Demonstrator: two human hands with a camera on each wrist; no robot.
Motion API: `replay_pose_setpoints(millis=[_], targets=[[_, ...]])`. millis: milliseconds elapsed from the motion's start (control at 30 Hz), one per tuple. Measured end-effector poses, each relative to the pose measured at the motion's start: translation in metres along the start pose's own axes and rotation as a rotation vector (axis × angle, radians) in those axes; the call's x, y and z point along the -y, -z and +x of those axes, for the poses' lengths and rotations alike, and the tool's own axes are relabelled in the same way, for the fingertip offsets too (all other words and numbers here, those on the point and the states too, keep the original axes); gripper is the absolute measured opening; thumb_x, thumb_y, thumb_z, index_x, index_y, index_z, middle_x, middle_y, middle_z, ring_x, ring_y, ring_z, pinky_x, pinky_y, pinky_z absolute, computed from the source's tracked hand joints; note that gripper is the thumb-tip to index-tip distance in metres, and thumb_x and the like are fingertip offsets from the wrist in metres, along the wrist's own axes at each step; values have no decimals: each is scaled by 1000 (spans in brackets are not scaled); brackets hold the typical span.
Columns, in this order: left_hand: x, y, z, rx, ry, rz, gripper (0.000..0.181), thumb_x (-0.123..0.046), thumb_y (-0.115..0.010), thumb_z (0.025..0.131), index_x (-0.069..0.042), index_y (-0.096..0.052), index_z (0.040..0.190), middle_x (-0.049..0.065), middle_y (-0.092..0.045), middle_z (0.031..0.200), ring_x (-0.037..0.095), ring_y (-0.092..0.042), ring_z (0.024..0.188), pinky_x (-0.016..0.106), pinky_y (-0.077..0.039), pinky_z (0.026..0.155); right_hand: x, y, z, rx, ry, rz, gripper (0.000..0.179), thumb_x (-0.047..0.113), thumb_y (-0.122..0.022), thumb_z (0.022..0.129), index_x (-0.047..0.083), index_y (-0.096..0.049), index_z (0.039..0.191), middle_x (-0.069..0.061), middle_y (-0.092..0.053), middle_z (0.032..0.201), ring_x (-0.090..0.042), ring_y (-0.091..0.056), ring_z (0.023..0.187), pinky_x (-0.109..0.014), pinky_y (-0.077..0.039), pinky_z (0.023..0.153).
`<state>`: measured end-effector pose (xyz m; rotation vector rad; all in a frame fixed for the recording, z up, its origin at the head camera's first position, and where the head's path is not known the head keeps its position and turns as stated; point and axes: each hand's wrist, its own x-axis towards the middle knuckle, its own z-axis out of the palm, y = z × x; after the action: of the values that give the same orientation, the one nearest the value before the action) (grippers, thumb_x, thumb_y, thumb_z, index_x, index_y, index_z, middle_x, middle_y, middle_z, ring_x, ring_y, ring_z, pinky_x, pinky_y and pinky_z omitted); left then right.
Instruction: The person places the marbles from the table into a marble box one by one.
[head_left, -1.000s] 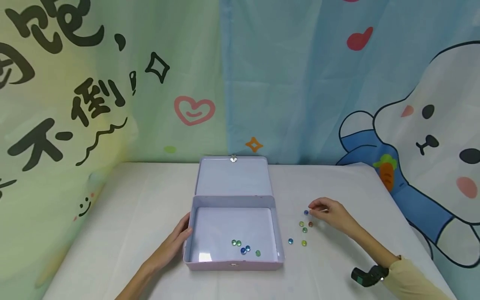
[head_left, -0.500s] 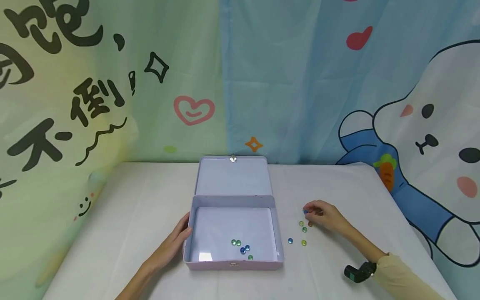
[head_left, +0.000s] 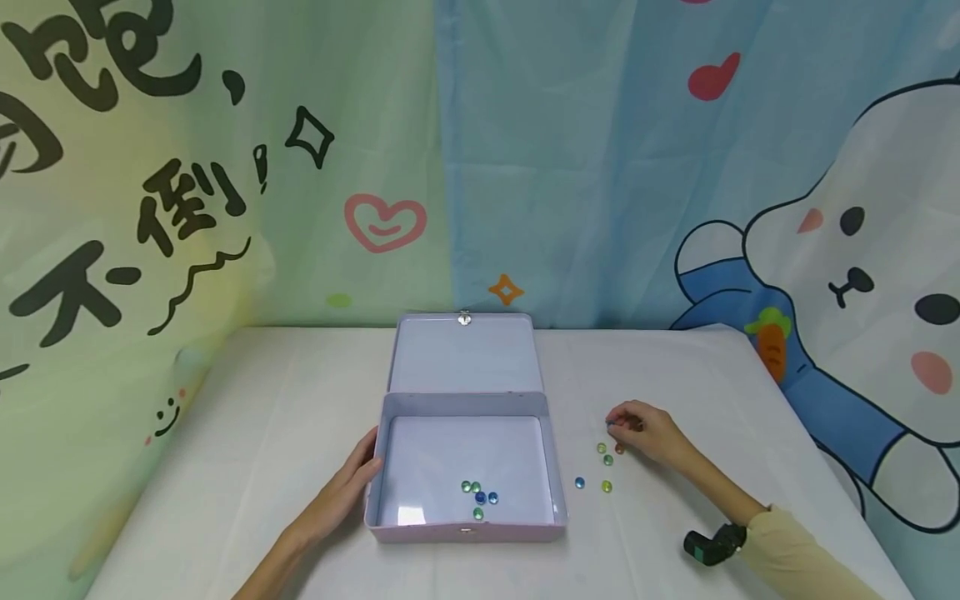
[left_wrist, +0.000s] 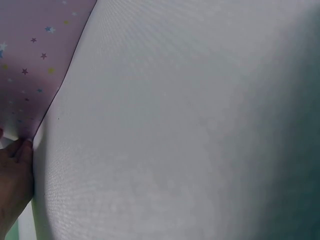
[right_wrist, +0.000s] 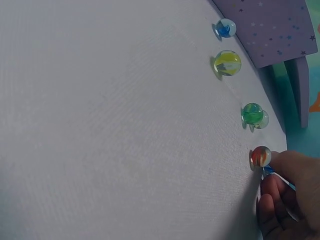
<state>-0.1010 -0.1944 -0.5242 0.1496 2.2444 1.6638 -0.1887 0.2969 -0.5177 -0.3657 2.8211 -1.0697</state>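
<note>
A metal box (head_left: 465, 533) with its lid (head_left: 465, 354) raised lies on the table, pink-purple with small stars outside. My left hand (head_left: 341, 486) holds its left wall, thumb at the rim; the left wrist view shows the fingers (left_wrist: 22, 150) at the box's lower edge. Inside are several glass marbles, among them a dark blue marble (head_left: 481, 497) and a green marble (head_left: 477, 513). Right of the box, my right hand (head_left: 651, 432) pinches a blue marble (right_wrist: 268, 170), mostly hidden by thumb and fingers. A red-orange marble (right_wrist: 260, 156) sits right beside the thumb.
Nearer the box's right side are a light blue marble (head_left: 580, 482) and a yellow marble (head_left: 607, 487). A green marble (right_wrist: 252, 114) and a pale yellow-green marble (head_left: 602, 448) lie close together. A printed curtain (head_left: 562, 167) hangs behind the white-covered table (head_left: 300, 375).
My right hand has moved slightly left and closed its fingers on the blue marble. Inside the box, a green marble has rolled left and the dark blue marble has shifted slightly. My left hand stays put.
</note>
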Motion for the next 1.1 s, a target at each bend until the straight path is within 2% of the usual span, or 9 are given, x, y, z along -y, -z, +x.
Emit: replay_pose_setpoints(millis=[467,767,1100], targets=[[-1,0,0,-9,10,13,60,-40,-33,104,-23,-10,157,12,-13,164,34,-14,151,58,-12,119,-2,-1,2,0,3,-5,17,17,-69,90,6,-68,102,0,-65,85,-1,-52,74,-19,-47,67],[-2,0,2,-13,12,17,61,-41,-34,104,-22,-10,157,12,-14,164,33,-14,151,56,-13,120,-4,-2,3,-5,-42,-46,19,18,-68,90,6,-68,104,0,-65,86,-5,-54,76,-19,-48,69],[-2,0,0,-11,7,4,61,-39,-35,104,-21,-10,157,12,-13,164,32,-14,151,56,-13,120,0,-3,3,-10,-47,-41,19,20,-69,90,5,-69,103,0,-65,84,-6,-53,75,-19,-47,67]])
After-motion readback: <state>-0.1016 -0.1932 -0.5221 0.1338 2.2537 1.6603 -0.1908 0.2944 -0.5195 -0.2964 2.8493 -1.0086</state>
